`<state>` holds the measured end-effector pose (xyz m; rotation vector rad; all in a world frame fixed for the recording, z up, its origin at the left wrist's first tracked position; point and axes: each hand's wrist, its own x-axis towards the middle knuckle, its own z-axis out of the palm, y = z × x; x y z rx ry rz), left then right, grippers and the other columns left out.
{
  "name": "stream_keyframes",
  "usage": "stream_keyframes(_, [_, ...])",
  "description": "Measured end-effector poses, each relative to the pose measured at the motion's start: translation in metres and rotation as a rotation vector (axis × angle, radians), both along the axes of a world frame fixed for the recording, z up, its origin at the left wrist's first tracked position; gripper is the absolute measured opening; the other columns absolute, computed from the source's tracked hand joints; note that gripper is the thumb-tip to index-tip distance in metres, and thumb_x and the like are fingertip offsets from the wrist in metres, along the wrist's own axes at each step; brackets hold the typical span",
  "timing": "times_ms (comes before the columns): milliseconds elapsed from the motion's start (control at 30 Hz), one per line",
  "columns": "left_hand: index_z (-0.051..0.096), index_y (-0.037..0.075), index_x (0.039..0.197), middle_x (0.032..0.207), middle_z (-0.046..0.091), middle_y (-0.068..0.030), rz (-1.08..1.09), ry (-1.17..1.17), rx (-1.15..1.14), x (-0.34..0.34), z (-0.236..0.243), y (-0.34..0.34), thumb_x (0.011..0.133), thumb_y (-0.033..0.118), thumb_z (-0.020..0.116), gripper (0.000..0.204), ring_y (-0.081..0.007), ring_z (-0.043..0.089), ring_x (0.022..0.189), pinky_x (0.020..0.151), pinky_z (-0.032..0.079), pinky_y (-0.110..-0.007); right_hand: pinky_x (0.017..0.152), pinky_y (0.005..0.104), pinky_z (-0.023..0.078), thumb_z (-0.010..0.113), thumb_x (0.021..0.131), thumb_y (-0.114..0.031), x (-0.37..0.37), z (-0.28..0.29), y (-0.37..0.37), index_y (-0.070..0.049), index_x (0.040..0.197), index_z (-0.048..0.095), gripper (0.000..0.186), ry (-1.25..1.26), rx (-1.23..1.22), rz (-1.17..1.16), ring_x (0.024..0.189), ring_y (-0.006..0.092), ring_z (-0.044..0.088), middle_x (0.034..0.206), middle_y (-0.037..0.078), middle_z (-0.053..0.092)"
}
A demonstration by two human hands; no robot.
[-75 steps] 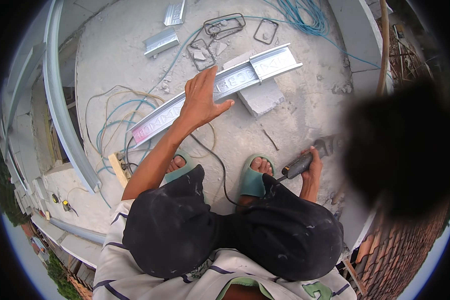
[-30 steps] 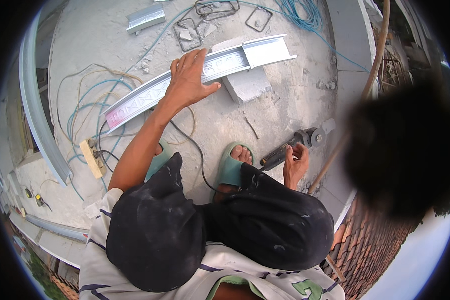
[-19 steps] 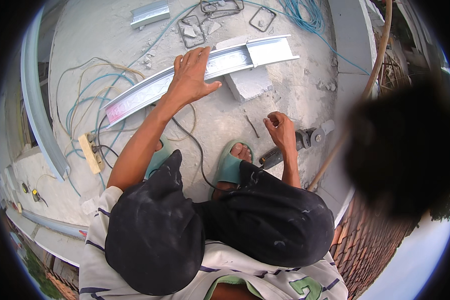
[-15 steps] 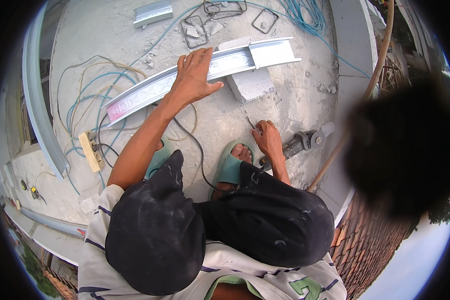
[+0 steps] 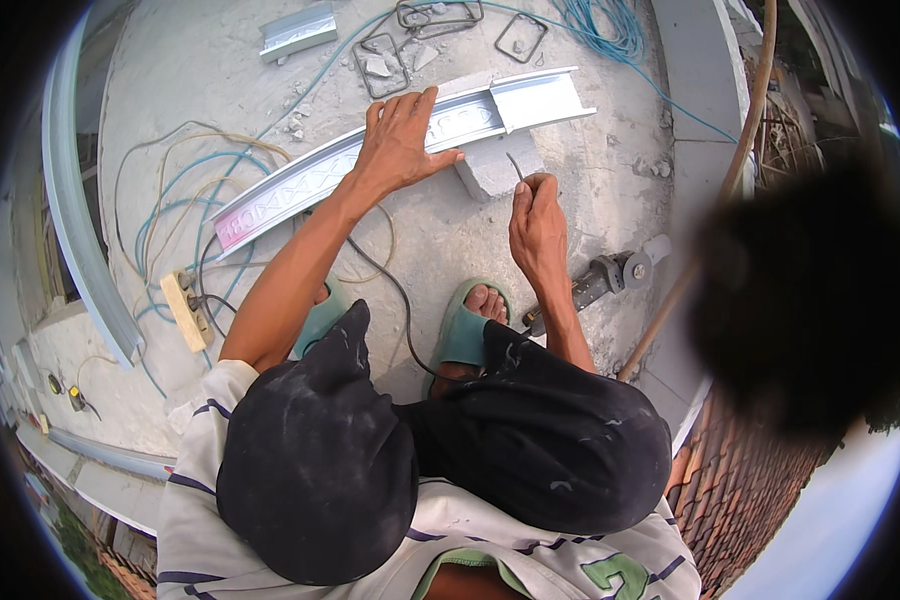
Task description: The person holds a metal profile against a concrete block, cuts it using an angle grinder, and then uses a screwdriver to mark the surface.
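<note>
A long, silvery metal channel (image 5: 305, 182) with a pinkish left end lies slantwise in front of me. A shorter channel piece (image 5: 538, 100) is fitted over its right end. My left hand (image 5: 402, 145) grips the channel across its width, fingers over the far edge and thumb by the near edge. Under the right part sits a pale grey block (image 5: 500, 168). Pinched in my right hand (image 5: 538, 225) is a thin dark rod (image 5: 514, 166), its tip pointing up in front of the block; its exact kind is unclear.
An angle grinder (image 5: 605, 280) lies right of my sandalled foot. Left are a power strip (image 5: 186, 308), tangled cables and hoses, and another long metal channel (image 5: 80, 210). Bent wire frames (image 5: 382, 66), rubble and a short channel offcut (image 5: 298, 32) lie beyond. A dark blur covers the right side.
My right hand has risen from near the floor and moved forward, bringing the thin rod up close to the block. My left hand stays on the channel, its thumb slightly farther right.
</note>
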<state>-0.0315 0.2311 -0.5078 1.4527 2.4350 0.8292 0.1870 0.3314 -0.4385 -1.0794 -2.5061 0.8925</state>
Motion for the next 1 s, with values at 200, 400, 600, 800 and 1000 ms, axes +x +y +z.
stream_keyframes(200, [0.049, 0.007, 0.153, 0.137, 0.061, -0.0176, 0.027, -0.025, 0.05, 0.005, 0.001, 0.006, 0.079, 0.06, 0.084, 0.098, -0.0354, 0.052, 0.133, 0.113, 0.034, -0.05, 0.066, 0.0528, 0.05, 0.058, 0.106, -0.017, -0.022, -0.007, 0.01, -0.001, 0.099, 0.057, 0.018, 0.026, 0.043, -0.056, 0.071, 0.0454, 0.067, 0.08, 0.025, 0.067])
stream_keyframes(400, [0.052, 0.008, 0.15, 0.13, 0.064, -0.0142, 0.037, 0.018, 0.07, 0.006, -0.002, 0.006, 0.079, 0.06, 0.084, 0.094, -0.0326, 0.055, 0.127, 0.108, 0.037, -0.047, 0.062, 0.0505, 0.05, 0.063, 0.103, -0.018, -0.03, -0.017, 0.007, -0.001, 0.096, 0.058, 0.02, 0.068, -0.001, -0.124, 0.065, 0.0433, 0.067, 0.074, 0.023, 0.066])
stream_keyframes(600, [0.055, 0.007, 0.146, 0.126, 0.066, -0.0124, 0.044, 0.026, 0.085, 0.006, -0.002, 0.006, 0.076, 0.058, 0.087, 0.092, -0.0299, 0.058, 0.122, 0.103, 0.039, -0.044, 0.061, 0.0504, 0.049, 0.064, 0.102, -0.019, -0.038, -0.022, 0.01, 0.001, 0.092, 0.06, 0.022, 0.124, 0.005, -0.15, 0.064, 0.043, 0.067, 0.073, 0.023, 0.066])
stream_keyframes(800, [0.055, 0.009, 0.146, 0.127, 0.066, -0.0123, 0.049, 0.034, 0.095, 0.008, -0.005, 0.006, 0.077, 0.056, 0.088, 0.09, -0.0302, 0.058, 0.124, 0.104, 0.039, -0.045, 0.061, 0.0495, 0.051, 0.064, 0.101, -0.02, -0.04, -0.02, 0.011, 0.001, 0.092, 0.061, 0.023, 0.118, -0.029, -0.178, 0.065, 0.0421, 0.068, 0.073, 0.024, 0.067])
stream_keyframes(1000, [0.056, 0.007, 0.146, 0.127, 0.066, -0.0124, 0.047, 0.021, 0.076, 0.008, -0.001, 0.007, 0.077, 0.056, 0.088, 0.09, -0.0303, 0.058, 0.123, 0.104, 0.039, -0.045, 0.062, 0.05, 0.051, 0.064, 0.1, -0.02, -0.043, -0.016, 0.011, 0.002, 0.091, 0.062, 0.024, 0.099, -0.036, -0.19, 0.064, 0.0426, 0.068, 0.072, 0.024, 0.067])
